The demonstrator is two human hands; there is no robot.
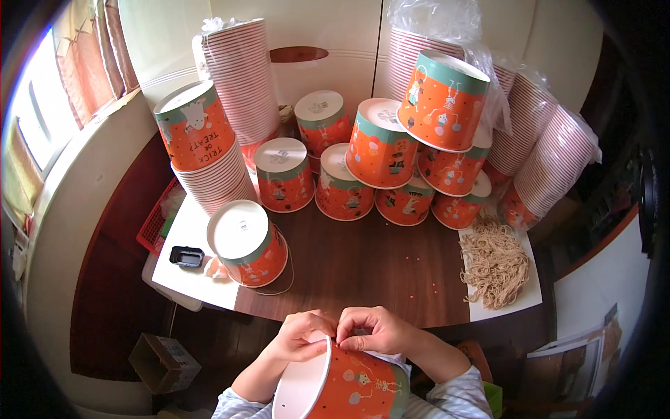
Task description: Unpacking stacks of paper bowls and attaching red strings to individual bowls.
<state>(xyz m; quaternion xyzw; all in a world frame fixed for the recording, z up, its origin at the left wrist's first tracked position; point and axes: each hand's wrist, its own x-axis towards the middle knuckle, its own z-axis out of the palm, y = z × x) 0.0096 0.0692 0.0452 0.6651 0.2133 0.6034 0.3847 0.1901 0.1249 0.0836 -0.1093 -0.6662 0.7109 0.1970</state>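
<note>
An orange paper bucket point(352, 384) with a skeleton print and a green band lies tilted in front of me, its white open mouth facing left. A small dark dot shows on its inner wall. My left hand point(306, 336) grips the bucket's rim, thumb and fingers closed over the edge. Just beside it, my right hand point(375, 331) has its fingertips pinched together against the outer wall near the rim. Whatever those fingertips hold is too small or hidden to make out. Another paper bucket point(255, 265) stands upside down on the table, a thin cord at its base.
Several upside-down buckets point(283, 181) stand along the table's point(363, 272) back, some stacked. Tall nested stacks point(241, 84) rise behind, some in clear plastic. A tangle of beige cord point(494, 262) lies right, a small black tray point(187, 257) left. A cardboard box point(164, 363) sits below.
</note>
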